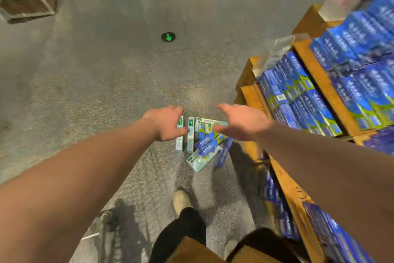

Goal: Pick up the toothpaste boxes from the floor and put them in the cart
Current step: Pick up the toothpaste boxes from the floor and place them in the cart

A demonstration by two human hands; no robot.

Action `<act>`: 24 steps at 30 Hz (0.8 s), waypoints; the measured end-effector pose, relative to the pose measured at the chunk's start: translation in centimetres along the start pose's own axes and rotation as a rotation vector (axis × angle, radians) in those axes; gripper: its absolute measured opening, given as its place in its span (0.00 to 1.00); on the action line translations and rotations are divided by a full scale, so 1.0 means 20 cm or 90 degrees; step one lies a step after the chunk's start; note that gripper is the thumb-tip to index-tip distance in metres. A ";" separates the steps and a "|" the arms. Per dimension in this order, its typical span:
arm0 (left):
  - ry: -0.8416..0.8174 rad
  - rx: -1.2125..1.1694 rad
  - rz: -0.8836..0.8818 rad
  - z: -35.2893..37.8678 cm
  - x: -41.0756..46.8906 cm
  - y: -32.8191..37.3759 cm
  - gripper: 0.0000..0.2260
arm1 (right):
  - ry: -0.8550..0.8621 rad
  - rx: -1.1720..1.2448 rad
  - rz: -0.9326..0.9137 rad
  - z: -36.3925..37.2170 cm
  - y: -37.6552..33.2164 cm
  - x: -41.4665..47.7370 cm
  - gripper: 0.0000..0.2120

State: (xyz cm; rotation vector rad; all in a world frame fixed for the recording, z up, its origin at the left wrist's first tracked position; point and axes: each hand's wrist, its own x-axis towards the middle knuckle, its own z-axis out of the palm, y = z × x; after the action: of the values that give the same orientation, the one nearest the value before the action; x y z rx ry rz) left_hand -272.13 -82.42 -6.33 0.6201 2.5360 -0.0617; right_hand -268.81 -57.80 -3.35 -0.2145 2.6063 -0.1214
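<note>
Head view: both bare forearms are extending forward and downward over the speckled grey floor (96, 83). The left hand (168, 123) and the right hand (243, 122) are hovering on either side of a small pile of toothpaste boxes (202, 141), palms facing inward. The fingers of both hands are spreading loosely and grasping nothing. The left hand is overlapping the leftmost pale boxes in this view, and whether it is touching them cannot be told. The toothpaste boxes are lying on the floor between the hands, just beside the foot of a wooden display stand (322, 83) on the right. Two pale boxes are lying side by side, several blue ones are overlapping them, and another pale box is lying slanted at the near end. Stacked blue boxes (298, 92) are filling the stand's shelves. A pale shoe (181, 200) is standing near the pile, and a green arrow marker (168, 37) is showing farther off on the floor.
</note>
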 end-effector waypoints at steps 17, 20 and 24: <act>-0.096 -0.088 -0.083 1.14 1.45 0.15 0.32 | -0.168 0.001 -0.042 1.16 0.77 1.44 0.37; -0.106 -0.124 -0.113 1.44 1.67 0.22 0.33 | -0.199 -0.028 -0.085 1.42 0.86 1.65 0.40; -0.088 -0.146 -0.128 1.87 1.88 0.31 0.39 | -0.215 -0.109 -0.136 1.75 0.95 1.90 0.44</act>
State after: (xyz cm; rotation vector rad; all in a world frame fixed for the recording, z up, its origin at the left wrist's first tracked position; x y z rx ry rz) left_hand -279.88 -67.28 -56.83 0.2621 2.4172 0.1095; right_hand -285.91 -47.32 -54.62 -0.5271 2.2513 0.0595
